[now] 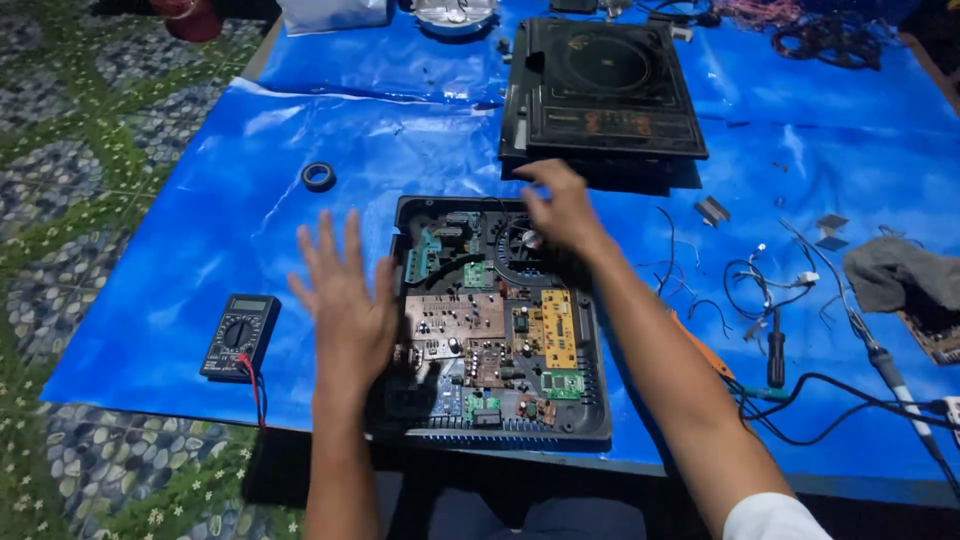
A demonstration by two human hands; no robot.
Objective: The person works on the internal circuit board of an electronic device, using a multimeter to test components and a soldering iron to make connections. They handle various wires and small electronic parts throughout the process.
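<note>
Overhead | left hand [345,300] hovers spread wide, empty | right hand [560,208] reaches fan [522,243], grip unclear | opened cooker base [497,318] exposes boards on tabletop [200,250]

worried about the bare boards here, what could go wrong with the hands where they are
1. The right hand reaches into the opened appliance base, so fingers may snag the exposed circuit boards or wires.
2. The base overhangs the table edge slightly; a push from the left hand might tip it off.

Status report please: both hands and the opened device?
Left hand open, flat, over black opened appliance base. Right hand reaching inside near its fan. Nothing blocking.
</note>
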